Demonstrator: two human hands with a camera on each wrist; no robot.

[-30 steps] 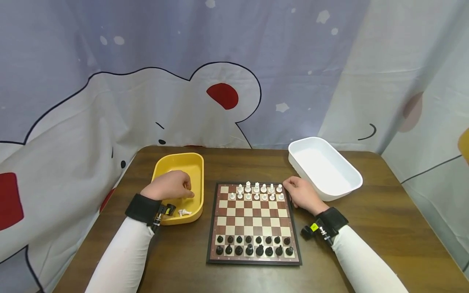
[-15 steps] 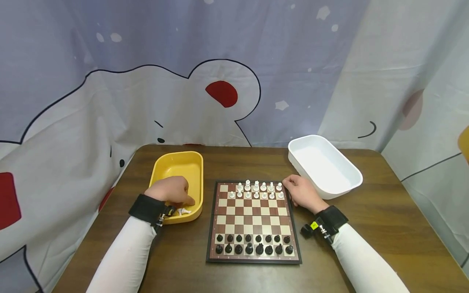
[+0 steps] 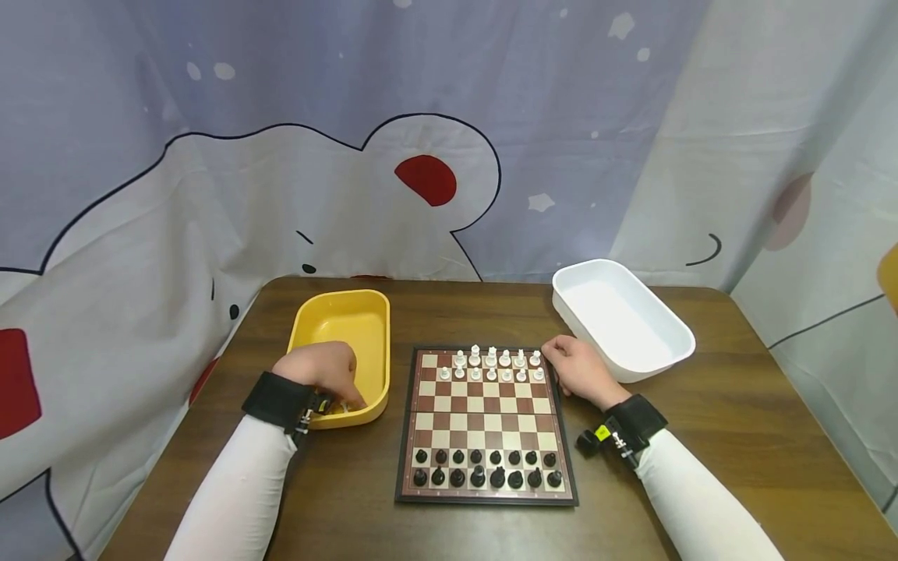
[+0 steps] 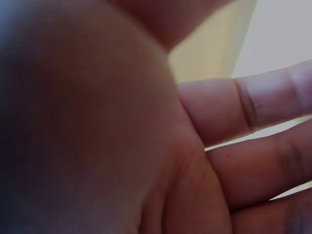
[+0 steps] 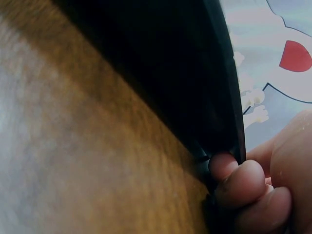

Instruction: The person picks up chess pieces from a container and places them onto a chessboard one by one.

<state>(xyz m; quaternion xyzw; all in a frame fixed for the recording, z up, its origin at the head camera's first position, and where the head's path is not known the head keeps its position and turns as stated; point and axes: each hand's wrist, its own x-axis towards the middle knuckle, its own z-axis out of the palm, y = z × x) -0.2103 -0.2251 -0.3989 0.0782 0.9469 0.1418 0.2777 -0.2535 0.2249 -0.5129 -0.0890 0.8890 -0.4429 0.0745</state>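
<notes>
My left hand (image 3: 324, 370) reaches down into the yellow tray (image 3: 383, 343), its fingertips low beside a white chess piece (image 3: 344, 406) that is partly hidden. In the left wrist view the palm and several fingers (image 4: 263, 105) fill the frame; the fingertips lie outside it, so I cannot tell whether they pinch the piece. My right hand (image 3: 581, 371) holds the far right corner of the chessboard (image 3: 484, 407), with curled fingers (image 5: 243, 183) against its dark side in the right wrist view. White pieces (image 3: 491, 366) stand in two rows at the board's far end.
Two rows of black pieces (image 3: 477, 475) stand along the board's near side. A white tray (image 3: 673, 360) sits just beyond my right hand. All of this rests on a brown wooden table (image 3: 484, 534), with a printed curtain (image 3: 554, 156) behind it.
My left hand has lowered and come nearer the front of the yellow tray, now covering much of the white pieces there. The right hand stays at the board's corner.
</notes>
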